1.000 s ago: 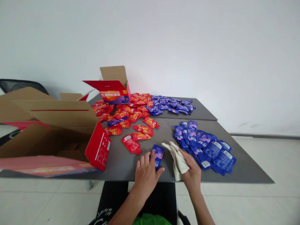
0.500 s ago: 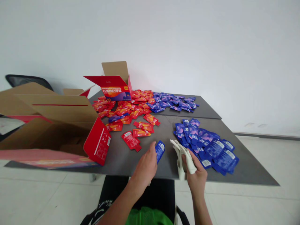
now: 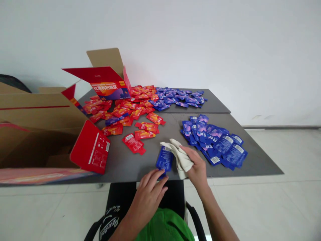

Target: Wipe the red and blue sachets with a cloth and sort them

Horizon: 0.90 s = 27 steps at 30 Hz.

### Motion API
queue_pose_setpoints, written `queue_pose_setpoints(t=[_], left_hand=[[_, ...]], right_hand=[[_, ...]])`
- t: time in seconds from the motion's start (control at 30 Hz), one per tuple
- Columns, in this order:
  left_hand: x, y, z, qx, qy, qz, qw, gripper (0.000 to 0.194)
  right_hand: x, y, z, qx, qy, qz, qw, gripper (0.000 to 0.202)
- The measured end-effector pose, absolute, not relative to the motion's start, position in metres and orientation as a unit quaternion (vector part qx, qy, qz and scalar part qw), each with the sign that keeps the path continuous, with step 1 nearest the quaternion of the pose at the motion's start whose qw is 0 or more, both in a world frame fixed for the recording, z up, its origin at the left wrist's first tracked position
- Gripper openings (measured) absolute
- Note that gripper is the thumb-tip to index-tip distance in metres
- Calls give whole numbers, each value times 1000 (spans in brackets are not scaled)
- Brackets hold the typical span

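A blue pouch [image 3: 165, 160] lies flat near the table's front edge, its printed back with a barcode facing up. The fingertips of my left hand [image 3: 150, 189] hold its narrow end against the edge. My right hand [image 3: 197, 165] grips a folded white cloth [image 3: 182, 159], which touches the pouch's upper right side and covers part of it. To the right lies a loose pile of blue pouches [image 3: 215, 139]. Left of the held pouch is a red pouch [image 3: 133, 144], back side up, with more red pouches [image 3: 145, 129] behind it.
A large open carton [image 3: 94, 150] stands at the left with its flaps raised. Farther back, a smaller open red box [image 3: 107, 88] stands among heaped red pouches. Another heap of blue pouches [image 3: 178, 97] lies at the back of the grey table [image 3: 255, 164].
My left hand has brought the blue pouch down flat at the table edge. The right hand has moved left, bringing the cloth onto the pouch. The view has shifted slightly.
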<state>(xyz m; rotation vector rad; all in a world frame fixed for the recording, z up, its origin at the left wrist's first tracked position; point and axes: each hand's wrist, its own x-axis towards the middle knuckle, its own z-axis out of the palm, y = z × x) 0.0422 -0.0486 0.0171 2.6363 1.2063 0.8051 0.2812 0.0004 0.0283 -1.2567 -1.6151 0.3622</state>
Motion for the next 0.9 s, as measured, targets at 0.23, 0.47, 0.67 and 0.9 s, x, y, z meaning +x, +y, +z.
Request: queue_pose_setpoints(t=[0.23, 0.47, 0.67, 0.9], left_hand=[[41, -39, 7, 868, 383, 291, 122, 29], [38, -32, 0, 859, 384, 310, 137, 31], [40, -35, -1, 849, 396, 322, 137, 33], [40, -33, -1, 848, 394, 318, 158, 35]], right_hand=[[266, 23, 36, -393, -862, 135, 291, 45], [288, 68, 45, -488, -785, 64, 377, 42], [260, 17, 43, -417, -835, 124, 337, 41], [274, 61, 38, -456, -828, 116, 306, 43]])
